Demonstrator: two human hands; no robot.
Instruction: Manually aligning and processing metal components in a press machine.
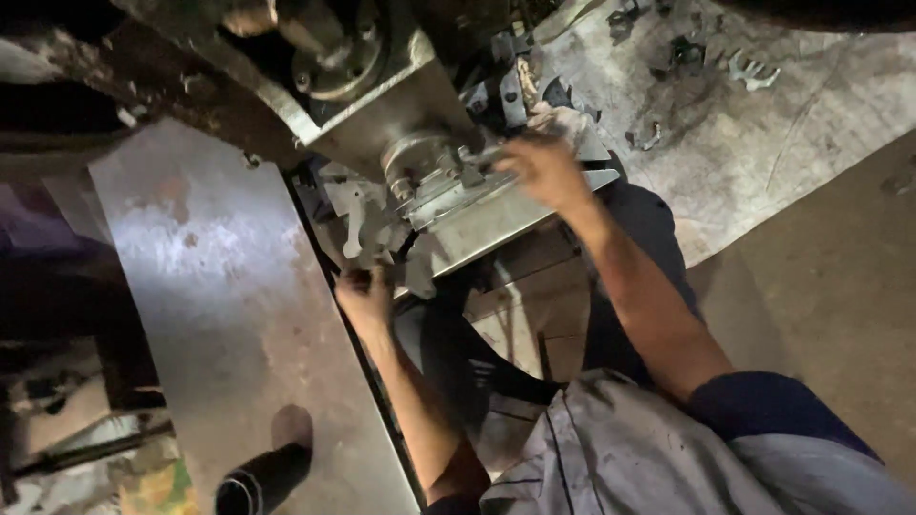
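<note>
Hands work on a grey metal machine assembly [420,162] that hangs over the person's lap. Right hand [544,172] lies on the flat base plate [496,215] beside the round hub [412,153], fingers curled on its edge, seemingly to steady it. Left hand [364,291] reaches up beneath, closed around a small dark part, too dim to identify. A long steel sheet [219,305] flanks the left arm, with a black tube [262,477] lying on it. Spanners [754,72] sit on the grey floor [763,153], well apart
</note>
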